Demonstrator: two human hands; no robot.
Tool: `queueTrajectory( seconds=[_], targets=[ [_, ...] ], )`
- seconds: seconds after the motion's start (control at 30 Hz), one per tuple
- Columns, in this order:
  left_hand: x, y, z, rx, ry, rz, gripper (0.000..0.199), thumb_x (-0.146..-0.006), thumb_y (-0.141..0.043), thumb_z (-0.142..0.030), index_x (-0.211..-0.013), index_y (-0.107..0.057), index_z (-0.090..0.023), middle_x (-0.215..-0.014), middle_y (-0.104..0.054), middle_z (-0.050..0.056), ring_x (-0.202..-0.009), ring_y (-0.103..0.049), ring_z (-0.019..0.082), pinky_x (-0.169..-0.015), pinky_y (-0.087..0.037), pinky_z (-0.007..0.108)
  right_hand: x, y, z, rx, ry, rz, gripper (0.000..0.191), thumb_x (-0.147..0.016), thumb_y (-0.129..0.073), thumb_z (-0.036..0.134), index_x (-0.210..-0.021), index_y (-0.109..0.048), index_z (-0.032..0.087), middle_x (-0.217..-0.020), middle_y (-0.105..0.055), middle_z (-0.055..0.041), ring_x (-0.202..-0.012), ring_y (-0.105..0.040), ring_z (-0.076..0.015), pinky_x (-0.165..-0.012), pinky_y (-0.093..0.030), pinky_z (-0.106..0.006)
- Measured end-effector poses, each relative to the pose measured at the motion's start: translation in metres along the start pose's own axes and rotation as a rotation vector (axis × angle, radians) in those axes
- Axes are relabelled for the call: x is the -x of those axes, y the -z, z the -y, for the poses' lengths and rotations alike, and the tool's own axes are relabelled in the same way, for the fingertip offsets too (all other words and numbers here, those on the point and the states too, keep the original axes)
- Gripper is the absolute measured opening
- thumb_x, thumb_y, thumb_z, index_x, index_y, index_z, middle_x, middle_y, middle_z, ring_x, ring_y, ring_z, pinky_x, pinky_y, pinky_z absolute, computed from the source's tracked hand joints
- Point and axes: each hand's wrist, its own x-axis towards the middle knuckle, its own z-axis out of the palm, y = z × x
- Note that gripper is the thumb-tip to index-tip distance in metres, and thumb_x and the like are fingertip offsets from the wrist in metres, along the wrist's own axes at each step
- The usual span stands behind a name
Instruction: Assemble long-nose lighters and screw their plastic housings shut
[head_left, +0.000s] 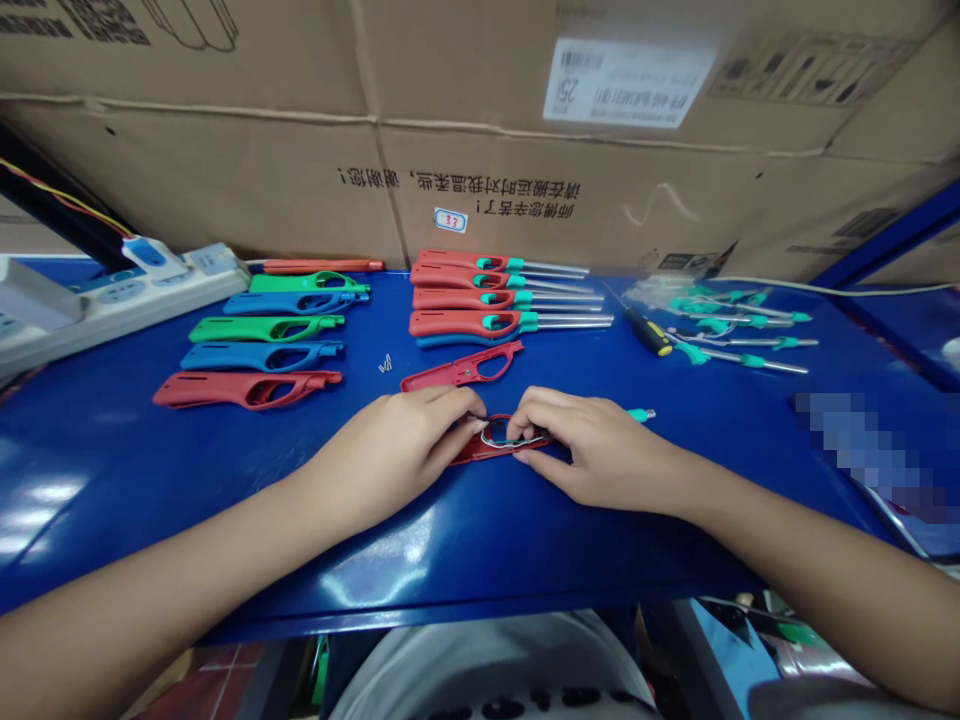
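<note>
A red half-shell of a gas lighter [469, 452] lies open on the blue table between my hands, partly covered by them. A thin pale wire [504, 443] loops inside it. My left hand [401, 440] is closed, thumb and forefinger pinched at the wire's left end by a small dark part. Curled over the shell's right part is my right hand [592, 440], its fingertips pressing at the shell and wire. A teal part with a metal tip [643, 414] sticks out beyond that hand. Just behind lies the other red half-shell [459, 370].
Red, blue and green lighter shells [266, 355] lie in a column at left, beside a power strip [127, 290]. Small screws [385, 363] are near the middle. Assembled red lighters [469, 322] stand behind; a screwdriver [651, 333] and metal nozzles [750, 358] are at right. A cardboard box [465, 150] backs the table.
</note>
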Motion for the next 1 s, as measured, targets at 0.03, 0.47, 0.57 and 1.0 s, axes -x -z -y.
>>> queueTrajectory(
  seconds=[0.03,0.47,0.57,1.0],
  targets=[
    [0.0,0.0,0.0,0.0,0.001,0.001,0.02,-0.103,-0.046,-0.028,-0.108,-0.064,-0.021,-0.104,-0.073,0.004,-0.09,-0.071,0.022,-0.078,-0.053,0.033,0.0,0.0,0.0,0.011,-0.004,0.0,0.013,-0.096,-0.057,0.023,-0.108,-0.061,0.022,-0.112,-0.065,-0.0038,-0.094,-0.062,-0.018,-0.076,-0.041,-0.03],
    [0.0,0.001,0.0,0.014,-0.003,0.015,0.02,-0.103,-0.048,-0.028,-0.108,-0.066,-0.021,-0.101,-0.072,0.004,-0.089,-0.07,0.021,-0.079,-0.053,0.033,0.0,-0.001,-0.003,0.094,0.083,-0.011,0.013,-0.1,-0.052,0.032,-0.102,-0.057,0.02,-0.103,-0.062,-0.0034,-0.078,-0.056,-0.0147,-0.064,-0.035,-0.028],
    [0.0,0.001,0.001,0.019,-0.005,0.019,0.018,-0.102,-0.05,-0.026,-0.105,-0.068,-0.021,-0.099,-0.073,0.003,-0.089,-0.07,0.021,-0.078,-0.053,0.033,-0.002,0.001,-0.008,0.094,0.151,-0.007,0.017,-0.103,-0.046,0.031,-0.103,-0.059,0.02,-0.103,-0.061,-0.0043,-0.079,-0.056,-0.0147,-0.064,-0.035,-0.028],
    [0.003,0.001,0.002,0.017,-0.061,-0.019,0.02,-0.1,-0.055,-0.022,-0.099,-0.074,-0.018,-0.092,-0.073,0.004,-0.086,-0.071,0.019,-0.08,-0.055,0.03,-0.003,0.009,-0.018,-0.104,0.213,0.011,0.007,-0.097,-0.058,0.025,-0.094,-0.061,0.018,-0.094,-0.059,-0.0015,-0.076,-0.052,-0.0115,-0.067,-0.038,-0.025]
  ],
)
